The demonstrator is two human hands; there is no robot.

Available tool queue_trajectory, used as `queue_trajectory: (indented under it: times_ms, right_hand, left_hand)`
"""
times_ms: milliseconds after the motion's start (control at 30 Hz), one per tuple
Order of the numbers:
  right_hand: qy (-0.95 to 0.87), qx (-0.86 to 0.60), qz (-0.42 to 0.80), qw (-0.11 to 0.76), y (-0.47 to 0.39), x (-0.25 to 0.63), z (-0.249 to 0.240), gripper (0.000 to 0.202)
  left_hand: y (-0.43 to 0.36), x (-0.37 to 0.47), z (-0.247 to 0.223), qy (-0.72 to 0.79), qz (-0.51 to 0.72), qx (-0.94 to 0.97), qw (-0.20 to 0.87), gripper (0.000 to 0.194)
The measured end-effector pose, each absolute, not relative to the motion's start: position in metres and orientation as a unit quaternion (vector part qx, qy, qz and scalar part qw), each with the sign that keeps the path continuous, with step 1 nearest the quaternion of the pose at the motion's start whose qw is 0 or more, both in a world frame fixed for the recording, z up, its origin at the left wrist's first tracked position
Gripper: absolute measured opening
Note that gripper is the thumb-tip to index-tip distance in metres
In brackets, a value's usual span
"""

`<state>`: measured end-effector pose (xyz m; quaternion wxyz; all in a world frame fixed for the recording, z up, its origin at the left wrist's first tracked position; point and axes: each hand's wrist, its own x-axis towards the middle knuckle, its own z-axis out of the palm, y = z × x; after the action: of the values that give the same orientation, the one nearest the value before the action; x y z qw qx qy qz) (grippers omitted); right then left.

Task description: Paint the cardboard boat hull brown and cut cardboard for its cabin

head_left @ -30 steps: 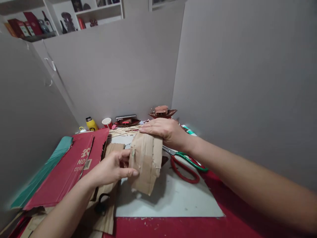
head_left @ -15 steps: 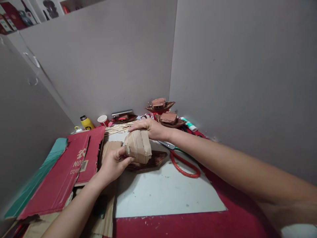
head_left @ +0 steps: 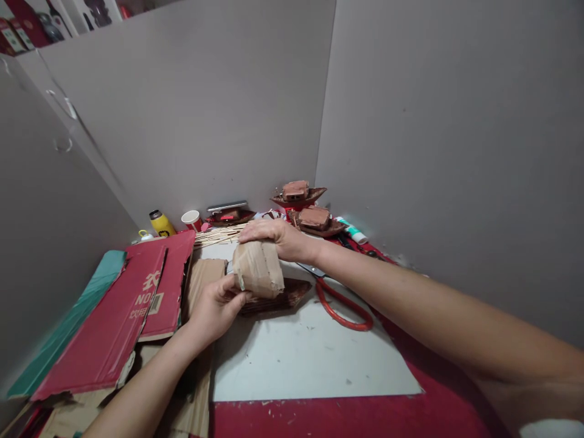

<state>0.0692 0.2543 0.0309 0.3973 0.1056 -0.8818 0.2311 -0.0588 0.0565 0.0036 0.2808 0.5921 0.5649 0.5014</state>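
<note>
Just beneath the grip, one brown hull (head_left: 292,297) is partly hidden; rightward, scissors (head_left: 337,320) are part-blocked by the right forearm (head_left: 401,307). One cardboard piece (head_left: 259,267) is pinched by the left hand (head_left: 216,306); its top is covered by the right hand (head_left: 283,238), whose closure cannot be told. Beyond, three boats (head_left: 316,218) are seen.

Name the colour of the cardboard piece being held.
The cardboard piece is light brown, seen best in the head view.
</note>
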Motion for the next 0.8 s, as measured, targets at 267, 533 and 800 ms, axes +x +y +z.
queue_trajectory:
  times_ms: [267,533,800]
  right_hand:
    - [-0.847,0.121,0.144,0.497,0.234,0.09,0.063,0.023]
    - [-0.843,0.2,0.041,0.497,0.181,0.118,0.088,0.03]
    - [-0.815,0.121,-0.064,0.563,0.139,0.14,0.083,0.043]
  left_hand:
    - [0.038,-0.042,0.027,0.549,0.542,0.549,0.321,0.022]
    - [-0.007,-0.013,0.048,0.451,0.499,0.54,0.507,0.033]
    - [-0.04,-0.003,0.056,0.383,0.562,0.504,0.532,0.042]
